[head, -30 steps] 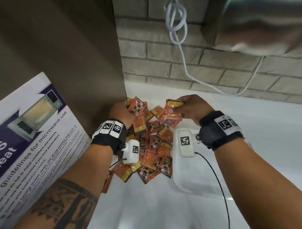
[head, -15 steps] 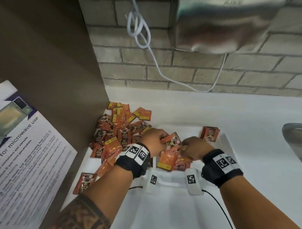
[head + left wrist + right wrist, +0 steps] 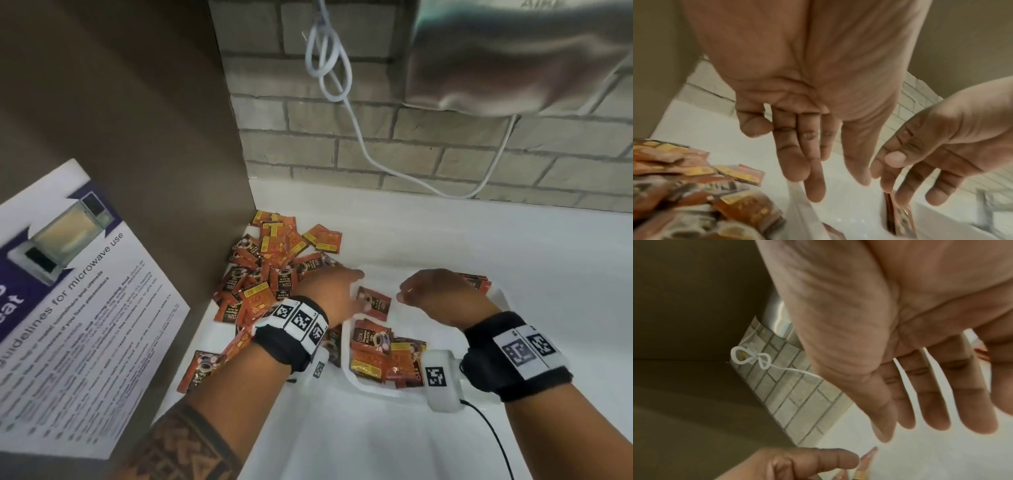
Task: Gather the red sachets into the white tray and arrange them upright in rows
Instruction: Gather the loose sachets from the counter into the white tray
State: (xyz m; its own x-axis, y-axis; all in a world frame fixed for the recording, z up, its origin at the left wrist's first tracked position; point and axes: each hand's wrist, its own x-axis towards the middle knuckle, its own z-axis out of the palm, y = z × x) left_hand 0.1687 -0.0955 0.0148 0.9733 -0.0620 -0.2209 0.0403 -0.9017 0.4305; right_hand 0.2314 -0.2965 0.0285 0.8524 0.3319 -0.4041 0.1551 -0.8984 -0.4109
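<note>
A white counter (image 3: 445, 240) meets a brick wall (image 3: 428, 150). The white tray (image 3: 356, 380) holds a few red sachets (image 3: 383, 356) lying flat, its far side hidden by hands; the loose pile (image 3: 274, 270) lies left of it. Over the tray, the left hand (image 3: 329, 291) and right hand (image 3: 442, 294) hover empty, fingers straight in wrist views.

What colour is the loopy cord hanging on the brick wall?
The cord is white, knotted into loops against the pale brick wall. The head view shows it best.
</note>
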